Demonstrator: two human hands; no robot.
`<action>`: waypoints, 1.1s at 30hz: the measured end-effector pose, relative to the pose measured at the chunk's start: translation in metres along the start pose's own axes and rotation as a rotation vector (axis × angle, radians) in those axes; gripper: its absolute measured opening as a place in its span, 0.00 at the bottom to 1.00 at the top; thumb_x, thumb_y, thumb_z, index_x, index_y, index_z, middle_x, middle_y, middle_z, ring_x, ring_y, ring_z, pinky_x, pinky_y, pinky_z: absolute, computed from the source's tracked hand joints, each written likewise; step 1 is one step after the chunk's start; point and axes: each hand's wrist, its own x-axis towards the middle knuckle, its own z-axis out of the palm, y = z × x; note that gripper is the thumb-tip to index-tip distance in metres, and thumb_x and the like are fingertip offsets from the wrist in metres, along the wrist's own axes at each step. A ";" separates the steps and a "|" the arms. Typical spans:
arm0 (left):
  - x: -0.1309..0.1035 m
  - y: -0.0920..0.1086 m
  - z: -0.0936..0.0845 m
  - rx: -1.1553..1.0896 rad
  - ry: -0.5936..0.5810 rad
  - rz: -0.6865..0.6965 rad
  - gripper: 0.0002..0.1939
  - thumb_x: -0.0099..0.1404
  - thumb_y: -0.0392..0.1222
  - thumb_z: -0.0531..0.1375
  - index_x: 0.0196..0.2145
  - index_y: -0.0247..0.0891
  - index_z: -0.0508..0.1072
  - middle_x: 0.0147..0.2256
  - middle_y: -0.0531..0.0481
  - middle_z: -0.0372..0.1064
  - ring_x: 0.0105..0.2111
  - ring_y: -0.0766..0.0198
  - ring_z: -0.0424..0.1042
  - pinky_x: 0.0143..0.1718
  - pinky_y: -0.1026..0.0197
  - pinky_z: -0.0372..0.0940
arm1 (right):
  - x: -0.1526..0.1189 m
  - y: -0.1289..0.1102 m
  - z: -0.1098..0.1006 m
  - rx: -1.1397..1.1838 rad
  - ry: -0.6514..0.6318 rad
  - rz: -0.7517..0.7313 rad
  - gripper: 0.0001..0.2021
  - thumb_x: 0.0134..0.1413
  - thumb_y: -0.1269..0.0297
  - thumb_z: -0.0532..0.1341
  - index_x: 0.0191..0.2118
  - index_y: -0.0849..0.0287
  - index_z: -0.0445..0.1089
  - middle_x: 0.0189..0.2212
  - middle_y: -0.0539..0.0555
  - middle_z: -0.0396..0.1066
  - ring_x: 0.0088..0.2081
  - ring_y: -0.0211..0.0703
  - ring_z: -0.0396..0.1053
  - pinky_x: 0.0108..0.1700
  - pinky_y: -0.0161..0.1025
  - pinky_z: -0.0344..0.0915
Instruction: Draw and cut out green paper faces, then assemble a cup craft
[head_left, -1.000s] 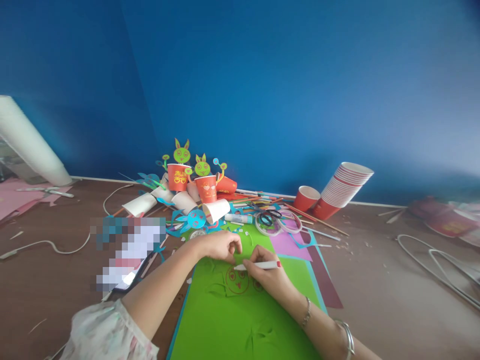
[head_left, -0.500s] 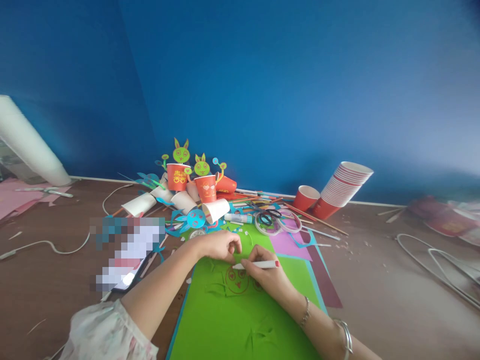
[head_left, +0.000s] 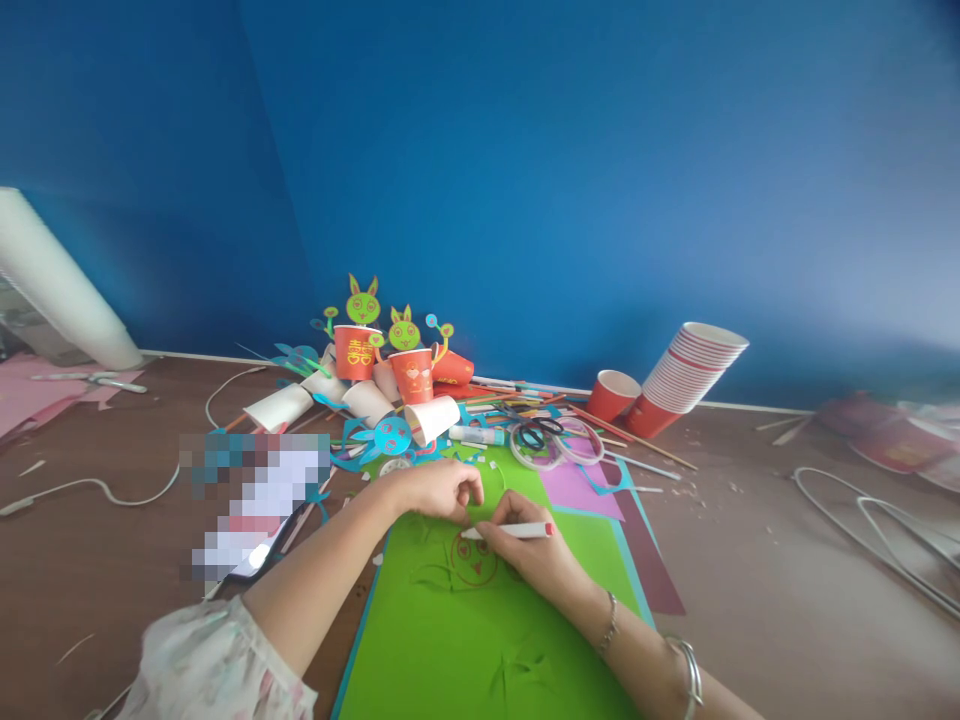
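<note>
My right hand (head_left: 517, 537) holds a white marker (head_left: 517, 531) with a red end, its tip over a face drawn in red (head_left: 474, 560) on a small piece of green paper. The drawing has a round outline, heart-like eyes and a small mouth. Just above it, my left hand (head_left: 446, 490) rests with curled fingers, the fingertips down at the paper's upper edge. Whether they pinch anything is hidden. Beneath both lies a large green sheet (head_left: 420, 660) with thin green offcuts (head_left: 529, 675) on it.
Behind my hands stand red paper cups (head_left: 412, 375) with green rabbit heads. Black-handled scissors (head_left: 541, 432), tape rolls (head_left: 589, 445), a glue stick (head_left: 478, 436) and sticks crowd the middle. A phone (head_left: 270, 520) lies left; a leaning cup stack (head_left: 690, 370) stands right, beyond pink paper (head_left: 577, 490).
The marker and my right hand have shifted slightly to the left over the drawn face. My left hand stays in place.
</note>
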 end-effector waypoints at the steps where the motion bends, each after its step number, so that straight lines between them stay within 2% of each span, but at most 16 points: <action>1: 0.000 0.000 0.000 0.000 0.000 -0.001 0.17 0.48 0.40 0.65 0.37 0.38 0.71 0.27 0.54 0.66 0.27 0.65 0.66 0.23 0.68 0.57 | 0.000 0.000 0.000 0.009 -0.004 -0.002 0.11 0.48 0.61 0.62 0.23 0.57 0.60 0.15 0.42 0.58 0.17 0.31 0.51 0.18 0.30 0.47; 7: -0.001 0.002 -0.001 0.000 0.004 -0.006 0.16 0.48 0.35 0.64 0.37 0.38 0.71 0.27 0.55 0.66 0.26 0.65 0.66 0.23 0.68 0.57 | -0.001 0.000 0.000 0.006 -0.022 -0.012 0.11 0.47 0.62 0.62 0.23 0.57 0.60 0.15 0.42 0.57 0.17 0.31 0.51 0.19 0.30 0.47; 18: -0.002 0.002 0.000 -0.007 0.007 -0.002 0.16 0.47 0.35 0.63 0.37 0.37 0.71 0.27 0.55 0.65 0.26 0.66 0.66 0.23 0.68 0.56 | 0.000 -0.005 0.000 0.066 -0.024 0.011 0.11 0.45 0.62 0.63 0.23 0.57 0.61 0.15 0.42 0.60 0.17 0.31 0.53 0.18 0.30 0.48; 24: 0.000 -0.003 0.000 0.004 0.018 0.007 0.15 0.48 0.37 0.64 0.36 0.39 0.71 0.26 0.57 0.65 0.26 0.67 0.66 0.23 0.69 0.56 | -0.002 -0.003 -0.015 0.250 0.096 0.046 0.12 0.48 0.55 0.59 0.23 0.56 0.59 0.15 0.45 0.66 0.14 0.31 0.51 0.15 0.30 0.47; 28: 0.001 -0.003 0.001 0.002 0.012 0.004 0.15 0.48 0.36 0.65 0.36 0.38 0.71 0.25 0.58 0.64 0.25 0.68 0.66 0.22 0.69 0.56 | -0.003 0.003 -0.022 0.165 0.111 0.048 0.10 0.47 0.61 0.59 0.22 0.55 0.59 0.13 0.43 0.63 0.13 0.30 0.50 0.15 0.30 0.46; 33: 0.001 -0.001 0.001 0.001 0.010 -0.005 0.16 0.48 0.35 0.64 0.37 0.37 0.71 0.25 0.57 0.65 0.23 0.68 0.65 0.22 0.69 0.56 | 0.001 0.014 -0.019 0.068 0.120 0.054 0.09 0.46 0.65 0.58 0.21 0.55 0.57 0.12 0.42 0.61 0.12 0.30 0.49 0.14 0.30 0.44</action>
